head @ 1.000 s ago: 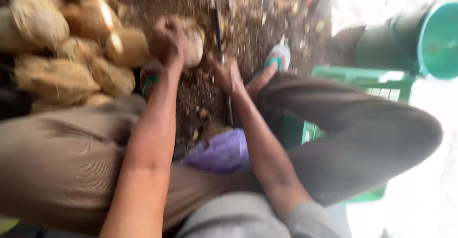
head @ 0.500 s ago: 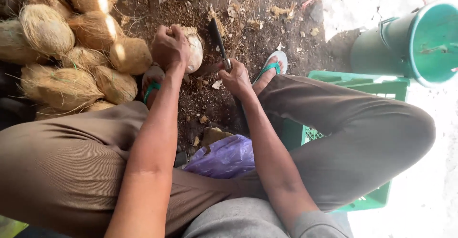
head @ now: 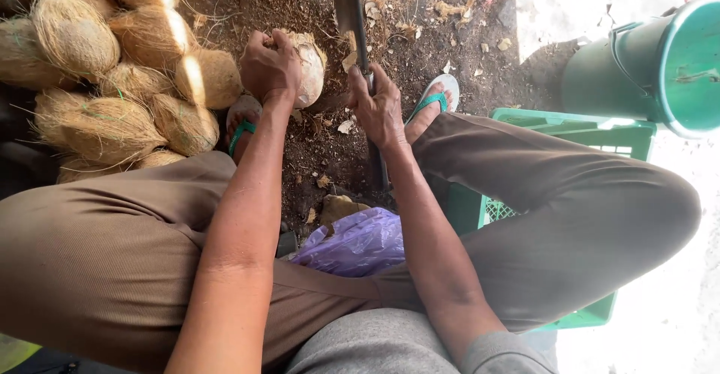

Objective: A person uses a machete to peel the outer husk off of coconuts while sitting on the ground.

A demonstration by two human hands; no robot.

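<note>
Fibrous brown husk fills the upper left, where a heap of unhusked coconuts lies on the dirt. Since half a second ago I note little real change: the left hand remains clamped over the pale, partly husked coconut, and the right hand remains closed round the handle of the machete, whose dark blade points away from the body, just right of the nut. The blade looks slightly nearer the coconut than before, though I cannot tell if it touches. I judge the trimming work to be mid-course, nut steadied and blade poised. Both forearms extend forward and down between the knees, left wrist bent over the nut, right wrist nearly straight. Feet in green sandals flank the work. A purple plastic bag lies by the lap; a green crate and green bucket stand to the right.
</note>
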